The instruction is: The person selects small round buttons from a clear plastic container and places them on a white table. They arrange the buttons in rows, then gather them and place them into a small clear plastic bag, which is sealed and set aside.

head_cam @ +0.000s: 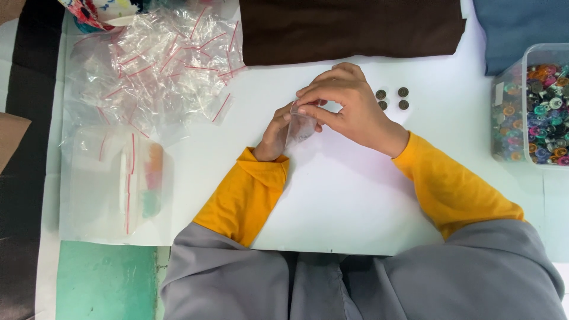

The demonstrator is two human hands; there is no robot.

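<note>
Both hands held a small clear bag [300, 126] above the white table [332, 195], left hand [277, 135] gripping its lower edge, right hand [344, 104] pinching the mouth. Four dark bobbins [392, 99] lay just beside. Holding the mouth wide looked wise.

White table surface [332, 201]. Upper left: loose heap of clear zip bags with red seal strips [160, 59]. Below it, a larger clear bag [112, 184] lying flat, holding blurred orange and green items. Dark brown cloth [349, 26] along top edge; blue cloth [521, 26] at top right corner. Right edge: clear plastic container [504, 89] filled with multicoloured bobbins [542, 112]. Four small dark round buttons [392, 99] in a tight two-by-two group on the table, well left of the container. Green floor patch [106, 281] at lower left.
</note>
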